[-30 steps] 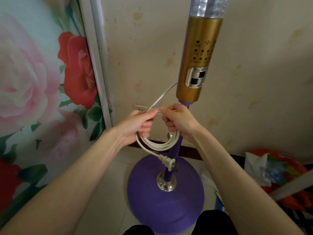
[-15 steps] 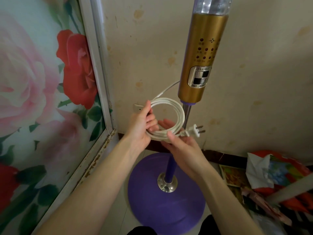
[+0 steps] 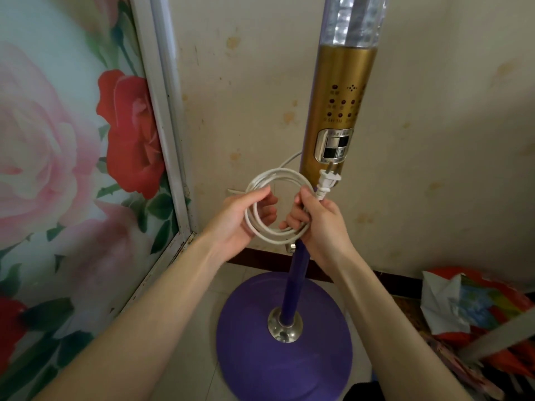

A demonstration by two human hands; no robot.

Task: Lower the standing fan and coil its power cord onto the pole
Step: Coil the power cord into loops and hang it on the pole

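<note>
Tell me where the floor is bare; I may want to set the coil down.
Bare tile lies left of the purple base, up to the frame, and behind it along the skirting. Right of the base is crowded with bags. Both hands hold the coil.

The standing fan (image 3: 335,117) stands upright against the wall: a gold control column with red dots and a silver panel, above a thin purple pole (image 3: 293,282) rising from a round purple base (image 3: 260,357) at 6 o'clock. The white power cord (image 3: 262,180) is gathered into a round coil just at 9 o'clock of the pole, held up off the floor. Its two-pin plug (image 3: 326,182) points toward 1 o'clock, overlapping the column's lower end.
</note>
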